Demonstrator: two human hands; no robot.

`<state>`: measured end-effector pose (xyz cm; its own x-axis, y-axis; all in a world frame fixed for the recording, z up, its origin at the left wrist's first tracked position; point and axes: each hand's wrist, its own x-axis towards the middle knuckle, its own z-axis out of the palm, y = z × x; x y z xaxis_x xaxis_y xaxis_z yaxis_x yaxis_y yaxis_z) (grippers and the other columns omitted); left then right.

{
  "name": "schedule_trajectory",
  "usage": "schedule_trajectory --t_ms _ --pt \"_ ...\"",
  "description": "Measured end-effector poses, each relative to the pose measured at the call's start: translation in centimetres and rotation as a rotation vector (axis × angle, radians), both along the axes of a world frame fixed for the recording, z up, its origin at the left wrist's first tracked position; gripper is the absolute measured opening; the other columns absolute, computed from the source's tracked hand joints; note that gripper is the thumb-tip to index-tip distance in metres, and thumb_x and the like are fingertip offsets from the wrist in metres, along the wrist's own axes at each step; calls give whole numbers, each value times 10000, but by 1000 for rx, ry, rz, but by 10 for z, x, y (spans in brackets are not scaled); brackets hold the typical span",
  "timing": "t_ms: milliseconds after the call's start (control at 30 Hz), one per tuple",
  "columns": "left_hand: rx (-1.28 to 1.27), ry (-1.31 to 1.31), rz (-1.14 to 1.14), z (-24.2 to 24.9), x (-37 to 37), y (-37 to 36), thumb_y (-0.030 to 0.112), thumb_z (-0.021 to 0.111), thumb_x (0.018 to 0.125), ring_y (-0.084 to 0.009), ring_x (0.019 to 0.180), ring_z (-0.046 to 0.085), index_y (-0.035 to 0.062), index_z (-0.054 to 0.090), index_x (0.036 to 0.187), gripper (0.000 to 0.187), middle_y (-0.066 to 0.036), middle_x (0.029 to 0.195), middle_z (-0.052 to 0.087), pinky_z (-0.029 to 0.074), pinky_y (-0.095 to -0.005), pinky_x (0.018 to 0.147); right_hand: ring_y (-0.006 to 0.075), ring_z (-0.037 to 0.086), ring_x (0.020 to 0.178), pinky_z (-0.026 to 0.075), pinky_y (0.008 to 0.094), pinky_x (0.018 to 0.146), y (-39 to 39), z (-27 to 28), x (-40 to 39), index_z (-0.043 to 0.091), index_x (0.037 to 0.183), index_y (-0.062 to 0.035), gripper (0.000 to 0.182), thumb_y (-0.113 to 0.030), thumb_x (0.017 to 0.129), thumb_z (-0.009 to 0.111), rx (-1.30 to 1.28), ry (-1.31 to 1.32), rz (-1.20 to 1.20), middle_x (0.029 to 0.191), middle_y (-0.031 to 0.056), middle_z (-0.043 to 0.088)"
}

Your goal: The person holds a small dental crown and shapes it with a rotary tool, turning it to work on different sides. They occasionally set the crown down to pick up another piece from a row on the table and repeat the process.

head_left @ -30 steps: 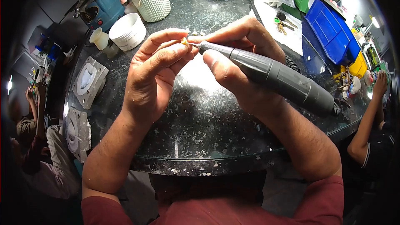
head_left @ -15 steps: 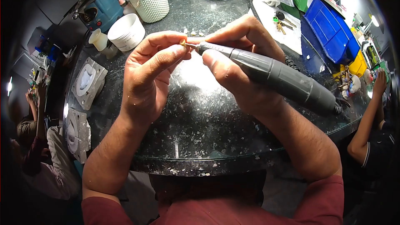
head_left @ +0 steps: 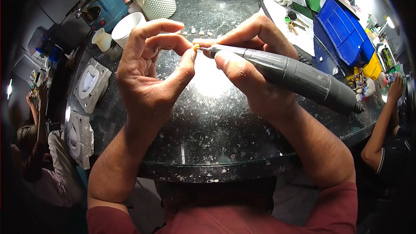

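My left hand (head_left: 158,67) pinches a tiny yellowish piece (head_left: 196,47) between thumb and a fingertip, with another finger raised and curved above. My right hand (head_left: 260,69) wraps round a dark grey rotary handpiece (head_left: 303,78), which slants down to the right. The thin metal bit (head_left: 203,48) at its tip meets or nearly touches the piece; the exact contact is too small to tell. Several small pale pieces (head_left: 201,32) lie on the dark table just behind the fingertips. Bright light falls on the tabletop under both hands.
On the speckled black table (head_left: 208,147) are plaster moulds (head_left: 92,84) at left, a white tub (head_left: 128,28), a basket of tools (head_left: 160,2), a blue machine (head_left: 106,11), keys (head_left: 291,26) and a blue bin (head_left: 344,30). Co-workers' arms (head_left: 383,117) show at both sides.
My left hand has turned and its upper fingers have lifted and spread from the pinch. The yellowish piece and the handpiece tip have shifted slightly to the right.
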<state>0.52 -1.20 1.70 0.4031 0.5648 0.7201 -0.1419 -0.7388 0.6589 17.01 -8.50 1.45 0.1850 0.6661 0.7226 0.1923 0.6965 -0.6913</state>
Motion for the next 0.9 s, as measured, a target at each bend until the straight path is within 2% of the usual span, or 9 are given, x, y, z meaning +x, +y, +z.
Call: schedule_trajectory --t_ms 367,900 --pt "-189 -57 -82 -2 0 1 -85 675 799 -122 899 628 -9 544 1138 372 -78 920 645 472 -271 901 81 645 768 521 231 666 0 -2 0 603 877 -22 206 -147 802 748 -74 -31 -23 804 60 651" --pt "-228 -60 -97 -3 -2 1 -79 675 807 -121 907 628 -2 559 1125 347 -88 944 652 481 -260 881 93 657 781 525 245 677 -1 -1 1 603 886 -39 277 -259 815 755 -107 -68 -35 814 63 664"
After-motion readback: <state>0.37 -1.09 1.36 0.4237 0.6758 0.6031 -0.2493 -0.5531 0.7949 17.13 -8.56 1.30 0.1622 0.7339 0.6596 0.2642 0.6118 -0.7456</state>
